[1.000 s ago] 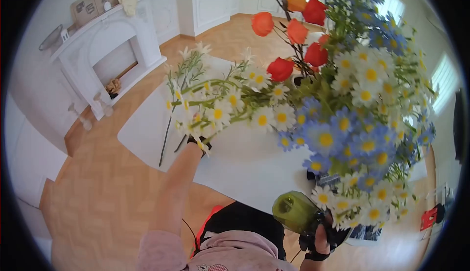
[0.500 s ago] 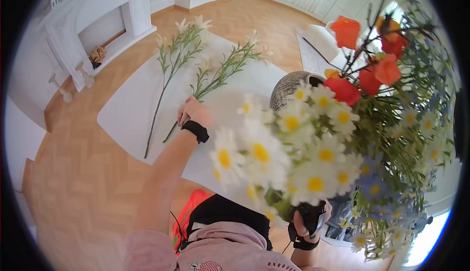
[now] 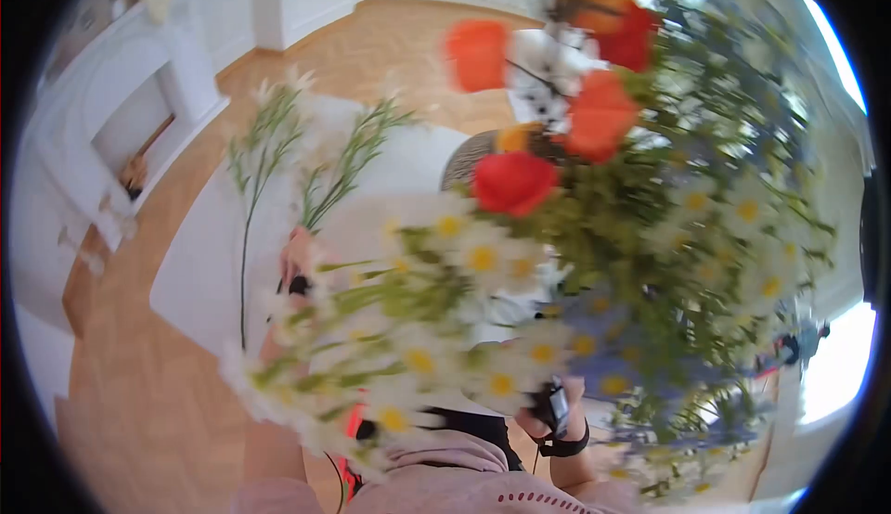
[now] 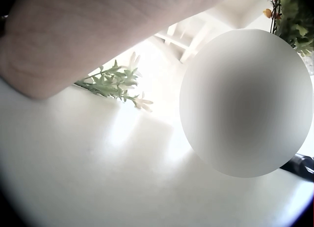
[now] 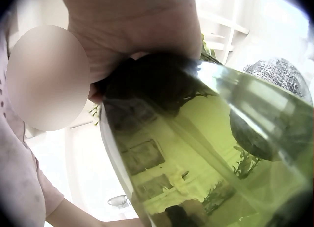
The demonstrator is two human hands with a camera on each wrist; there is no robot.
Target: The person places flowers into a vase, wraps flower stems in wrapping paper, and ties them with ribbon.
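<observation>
My left hand [image 3: 295, 252] rests low over the white table with its fingers round the lower stem of a white lily spray [image 3: 348, 166]. A second white lily stem [image 3: 246, 268] lies to its left. In the left wrist view the palm [image 4: 73, 40] is close over the tabletop, with leafy sprigs [image 4: 115, 82] beyond. My right hand [image 3: 574, 393] grips a green see-through container [image 5: 206, 153] by its dark upper part. Daisies [image 3: 483, 259] hide much of it in the head view; I cannot tell its exact kind.
A big mass of daisies, blue flowers [image 3: 603, 328] and red poppy-like blooms [image 3: 515, 183] fills the right side, close to the head camera. Behind it a grey speckled vase [image 3: 457, 163] stands on the table [image 3: 200, 282]. A white fireplace [image 3: 70, 129] is at the far left.
The head view has swung, shifting the table and flower mass across it. My left hand, mostly hidden by daisies at first, shows at the lily stem. My right hand keeps the green container.
</observation>
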